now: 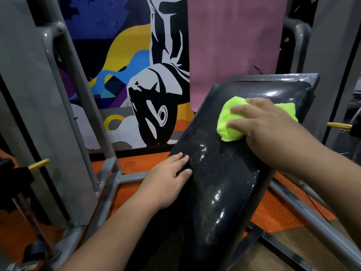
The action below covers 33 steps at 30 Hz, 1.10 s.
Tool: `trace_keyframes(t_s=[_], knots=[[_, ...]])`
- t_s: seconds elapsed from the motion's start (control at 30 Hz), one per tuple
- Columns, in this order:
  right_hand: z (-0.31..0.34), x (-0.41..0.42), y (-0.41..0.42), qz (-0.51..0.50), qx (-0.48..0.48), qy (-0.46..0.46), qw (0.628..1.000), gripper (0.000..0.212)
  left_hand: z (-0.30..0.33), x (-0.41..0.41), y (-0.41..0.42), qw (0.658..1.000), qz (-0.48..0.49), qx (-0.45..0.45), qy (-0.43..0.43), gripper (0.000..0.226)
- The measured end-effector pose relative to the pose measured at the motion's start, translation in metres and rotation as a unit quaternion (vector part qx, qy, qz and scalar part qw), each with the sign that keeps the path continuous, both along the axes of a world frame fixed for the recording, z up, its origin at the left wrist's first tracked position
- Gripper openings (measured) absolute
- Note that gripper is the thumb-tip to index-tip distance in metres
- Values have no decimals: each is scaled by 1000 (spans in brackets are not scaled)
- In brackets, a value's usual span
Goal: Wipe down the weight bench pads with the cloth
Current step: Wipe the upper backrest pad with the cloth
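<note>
Your right hand (269, 122) presses a bunched yellow-green cloth (231, 122) onto the upper part of the black pad (218, 184), right of centre in the frame. The fingers curl over the cloth, so this grip is closed on it. Your left hand (168, 178) lies flat on the pad's left edge at mid-frame, fingers straight, holding nothing.

**Risks from this position**

- The pad surface shows droplets and glossy streaks at centre and lower centre. If your stroke stays in the upper area, this moisture probably remains and the pad dries streaked.
- The cloth is wadded, not spread. A small contact patch likely leaves unwiped strips between passes. Part of the cloth trails loose to the right of your hand and may fold under or snag on the pad's top edge.
- The pad is tilted and looks slick. Your left hand rests on it without gripping; hard pressure from the right hand could make the left hand slide off the edge toward the grey frame (117, 178) below it.
- A yellow-tipped pin (339, 125) projects at the right edge of the frame, near your right forearm. A wide sweep could strike it.

**Containers**

No container shows in the frame: no bottle, bucket or bin. The source of the liquid on the pad cannot be told.
</note>
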State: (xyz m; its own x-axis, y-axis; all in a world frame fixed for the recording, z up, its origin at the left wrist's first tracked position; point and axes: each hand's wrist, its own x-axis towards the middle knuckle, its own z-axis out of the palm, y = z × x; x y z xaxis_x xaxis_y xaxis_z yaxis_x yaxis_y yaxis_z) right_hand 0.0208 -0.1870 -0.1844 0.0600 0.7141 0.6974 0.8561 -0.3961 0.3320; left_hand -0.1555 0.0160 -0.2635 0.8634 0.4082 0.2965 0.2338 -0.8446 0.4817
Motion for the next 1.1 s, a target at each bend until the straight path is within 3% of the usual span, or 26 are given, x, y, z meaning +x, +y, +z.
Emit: trace_keyframes(t_s=[0.07,0.23,0.37,0.5,0.63,0.77,1.1], knots=[[-2,-6,10,-42,2,-30,999,41,0,0,0,1000,8,-1,1,52],[-9,-1,-9,19,0,-23,1000,41,-1,1,0,1000,5,-11,-7,48],[-9,-9,7,-44,9,-41,998,39,-2,2,3,1000,12,-7,-4,49],[-16,-4,-12,28,-7,-38,999,37,-2,1,4,1000,7,-10,-5,47],[-15,-13,-3,-14,9,-33,999,38,-2,1,3,1000,13,-11,-6,48],[-23,-14,-22,36,-5,-32,999,41,0,1,2,1000,10,-12,-3,47],[-22,-11,-27,17,29,-20,999,43,-4,3,-1,999,15,-21,-23,47]])
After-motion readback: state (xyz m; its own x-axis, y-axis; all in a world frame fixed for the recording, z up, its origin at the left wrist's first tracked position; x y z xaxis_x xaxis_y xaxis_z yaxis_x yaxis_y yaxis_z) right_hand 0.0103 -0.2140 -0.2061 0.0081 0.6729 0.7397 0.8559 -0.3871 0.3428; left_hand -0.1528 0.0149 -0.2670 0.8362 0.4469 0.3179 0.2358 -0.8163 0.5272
